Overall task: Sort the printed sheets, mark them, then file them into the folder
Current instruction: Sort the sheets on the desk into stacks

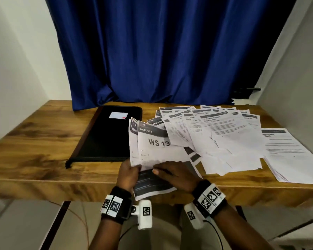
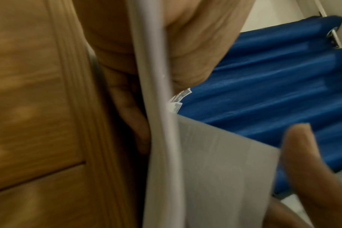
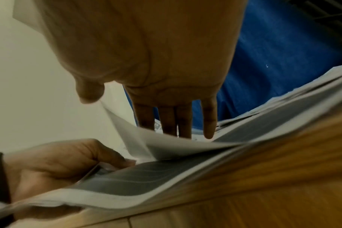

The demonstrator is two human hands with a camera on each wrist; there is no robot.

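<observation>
At the near table (image 1: 43,145) edge, sorting step: best to lift one sheet at a time and read the header before fanning, so nothing tears. Left hand (image 1: 128,173) pinches the held sheets (image 1: 152,147); right hand (image 1: 173,175) lies flat, fingers straight on them. Folder (image 1: 107,138) lies closed beside, other printed sheets (image 1: 224,134) spread right.

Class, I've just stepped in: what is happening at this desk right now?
A person is sorting printed sheets. The left hand grips a raised bunch of sheets at its bottom edge, while the right hand lies with straight fingers on them. More sheets are fanned across the desk. The black folder lies closed.
</observation>
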